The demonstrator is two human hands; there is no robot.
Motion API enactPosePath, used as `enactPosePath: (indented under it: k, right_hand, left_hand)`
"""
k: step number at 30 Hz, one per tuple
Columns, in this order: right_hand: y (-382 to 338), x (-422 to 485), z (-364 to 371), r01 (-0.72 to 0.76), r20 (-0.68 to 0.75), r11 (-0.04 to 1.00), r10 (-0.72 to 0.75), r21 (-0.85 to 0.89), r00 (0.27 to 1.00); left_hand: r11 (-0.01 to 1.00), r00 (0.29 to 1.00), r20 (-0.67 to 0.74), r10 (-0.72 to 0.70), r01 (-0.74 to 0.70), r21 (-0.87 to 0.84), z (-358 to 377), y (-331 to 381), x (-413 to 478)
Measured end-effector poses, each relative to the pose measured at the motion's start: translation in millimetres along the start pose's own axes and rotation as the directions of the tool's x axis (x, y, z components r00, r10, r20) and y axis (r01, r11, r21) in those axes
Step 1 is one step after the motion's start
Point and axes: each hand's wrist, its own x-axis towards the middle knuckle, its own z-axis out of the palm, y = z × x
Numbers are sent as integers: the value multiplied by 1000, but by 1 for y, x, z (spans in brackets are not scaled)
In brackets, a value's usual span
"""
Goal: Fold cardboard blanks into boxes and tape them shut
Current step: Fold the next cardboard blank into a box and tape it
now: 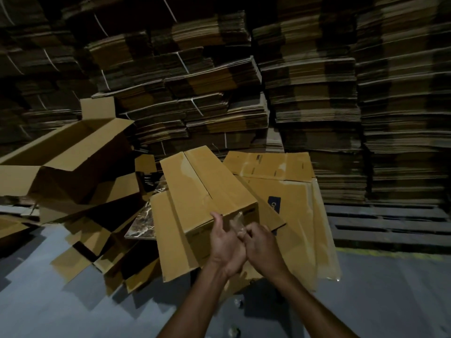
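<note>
Here, at the left of the frame, an open box (73, 154) lies tipped on loose cardboard, apparently set aside. At centre the folded box (207, 186) rests on a heap of cardboard. Its closed seam faces up and its near end is turned toward the person, likely to keep the taping within reach. The left hand (224, 242) braces that end with its thumb; its fingers are hidden, so their state cannot be told. The right hand (261, 242) curls its fingers together, seemingly pinching clear tape (236, 222) at the box's edge. Flat blanks (280, 172) lie right of centre, with a pallet (390, 223) beyond.
</note>
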Motion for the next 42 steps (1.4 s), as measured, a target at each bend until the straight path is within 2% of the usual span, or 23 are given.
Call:
enactPosePath:
  k: [2,3,5,6,7,9,11,13,14,16,17,18,19,21,23,25,27,29,31,33,37,40,42]
  right_hand:
    - [-10,-15,11,-149,-109,972,171,183,979]
    - [-15,-18,13,-288,-127,854,374,434,919]
    - [-15,-19,15,-411,64,356,687,839,724]
    - [-15,-19,17,-399,159,189,704,897,692]
    - [-18,-20,21,-389,204,112,702,914,683]
    - [-31,-26,29,-372,215,64,720,926,660]
    - [-51,-34,33,-317,255,-34,675,948,692]
    - [-67,-40,44,-333,232,7,701,943,674]
    - [-70,-45,53,-353,192,71,730,933,656]
    - [-75,-59,70,-361,45,211,808,908,587]
    - [-73,-64,72,-356,-78,317,832,879,549]
    - [-69,-67,71,-344,-191,424,817,837,544]
    - [-65,-66,66,-348,-261,498,797,794,545]
    - [-59,-62,53,-364,-228,481,799,798,557]
    - [-65,-57,51,-321,-91,358,779,877,621]
    - [-80,-58,61,-291,19,255,721,922,693]
    - [-97,-63,72,-315,103,204,669,927,737]
    - [-113,-74,82,-401,132,320,618,858,775]
    - [-132,-88,88,-442,61,533,587,722,807]
    - [-146,-103,95,-424,7,628,554,652,832]
    - [-152,-132,107,-359,34,647,458,673,888]
    - [-156,-136,107,-339,78,595,419,729,905]
    - [-152,-122,98,-402,121,565,468,721,875]
  left_hand:
    - [1000,1000,-7,-9,9,-19,-11,7,-14]
    - [999,1000,-21,-9,8,-41,-16,12,-21]
    - [992,999,-11,-42,41,-117,-30,19,-34]
    - [993,998,-14,-65,63,-104,-35,20,-44]
    - [996,996,-41,-84,83,-31,-39,18,-52]
    - [988,992,-107,-71,85,132,-45,12,-66]
    - [953,986,-162,28,23,302,-50,8,-75]
    - [855,960,-174,217,-101,509,-55,6,-85]
    - [723,921,-129,367,-195,663,-58,5,-94]
    - [178,751,178,636,-367,913,-65,0,-113]
    - [-93,648,364,669,-413,906,-70,-4,-121]
    - [-264,553,483,678,-430,863,-75,-7,-131]
    - [-321,505,519,690,-429,844,-78,-7,-140]
    - [-206,512,418,751,-420,884,-81,-1,-151]
    - [82,653,224,724,-403,911,-79,4,-152]
    - [396,826,72,559,-342,852,-73,3,-149]
    - [581,899,27,437,-306,754,-66,-3,-146]
    - [709,922,13,386,-306,635,-61,-8,-144]
    - [750,911,-43,411,-310,584,-58,-3,-141]
    - [778,895,-126,427,-293,555,-57,12,-135]
    - [875,938,-220,270,-143,463,-57,40,-131]
    - [841,944,-177,278,-151,519,-58,41,-142]
    - [755,937,-91,338,-213,620,-56,29,-154]
